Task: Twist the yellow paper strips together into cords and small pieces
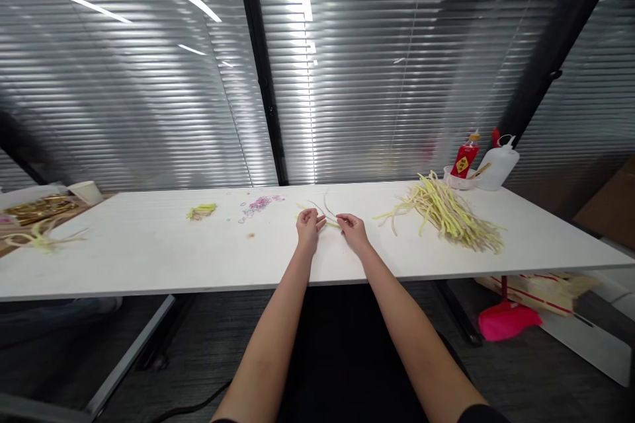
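Strips (331, 221), thin and yellow-green, sit mid-table (149, 258) pinched between both my hands, left hand (308, 225) curled on one end, right hand (351, 228) nipping the other, big pile (446, 215) off right.

Both hands on white table (149, 258), close together. Left hand (308, 225) and right hand (351, 227) pinch thin yellow-green strip (331, 224) between them. Big strip pile (446, 211) lies right; white bottle (499, 165) behind it.
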Tool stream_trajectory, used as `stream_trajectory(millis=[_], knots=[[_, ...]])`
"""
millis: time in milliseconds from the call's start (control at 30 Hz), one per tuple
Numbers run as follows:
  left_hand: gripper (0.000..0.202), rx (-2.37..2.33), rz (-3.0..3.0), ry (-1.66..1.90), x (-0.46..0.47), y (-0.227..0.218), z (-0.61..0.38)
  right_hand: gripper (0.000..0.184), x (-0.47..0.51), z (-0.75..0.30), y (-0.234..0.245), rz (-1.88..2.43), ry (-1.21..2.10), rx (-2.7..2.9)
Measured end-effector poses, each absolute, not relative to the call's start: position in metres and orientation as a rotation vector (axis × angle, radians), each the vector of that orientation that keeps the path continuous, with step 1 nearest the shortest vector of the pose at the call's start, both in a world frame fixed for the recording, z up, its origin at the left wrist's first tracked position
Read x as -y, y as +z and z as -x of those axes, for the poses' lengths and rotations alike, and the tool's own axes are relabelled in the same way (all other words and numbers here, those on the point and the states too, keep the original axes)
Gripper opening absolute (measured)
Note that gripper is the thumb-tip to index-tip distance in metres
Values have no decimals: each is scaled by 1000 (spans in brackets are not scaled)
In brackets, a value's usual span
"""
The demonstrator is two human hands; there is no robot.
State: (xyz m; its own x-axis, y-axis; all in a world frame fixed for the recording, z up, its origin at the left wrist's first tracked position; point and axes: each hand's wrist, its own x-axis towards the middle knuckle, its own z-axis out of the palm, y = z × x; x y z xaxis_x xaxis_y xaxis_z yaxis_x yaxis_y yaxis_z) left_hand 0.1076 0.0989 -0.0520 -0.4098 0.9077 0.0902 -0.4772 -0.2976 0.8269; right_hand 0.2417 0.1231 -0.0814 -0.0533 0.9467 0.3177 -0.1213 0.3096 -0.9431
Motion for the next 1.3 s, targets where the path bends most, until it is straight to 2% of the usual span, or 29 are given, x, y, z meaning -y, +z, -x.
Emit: stream_trajectory(millis=[133,233,433,800,1300], knots=[[43,-883,-839,1634,-93,-52,-112,33,-122,-242,-80,849,1098,1291],[35,-847,-897,1547,-93,-56,-112,33,-120,-242,-79,844,1126,1317],[30,-852,-842,1530,-97,-60,-109,32,-117,-242,-76,800,1143,1412],[22,-845,-899,1528,-96,-59,-108,43,-115,-240,-79,777,1141,1499],[17,-945,-828,1469,-94,-53,-107,26,-111,-243,-73,811,959,1499]])
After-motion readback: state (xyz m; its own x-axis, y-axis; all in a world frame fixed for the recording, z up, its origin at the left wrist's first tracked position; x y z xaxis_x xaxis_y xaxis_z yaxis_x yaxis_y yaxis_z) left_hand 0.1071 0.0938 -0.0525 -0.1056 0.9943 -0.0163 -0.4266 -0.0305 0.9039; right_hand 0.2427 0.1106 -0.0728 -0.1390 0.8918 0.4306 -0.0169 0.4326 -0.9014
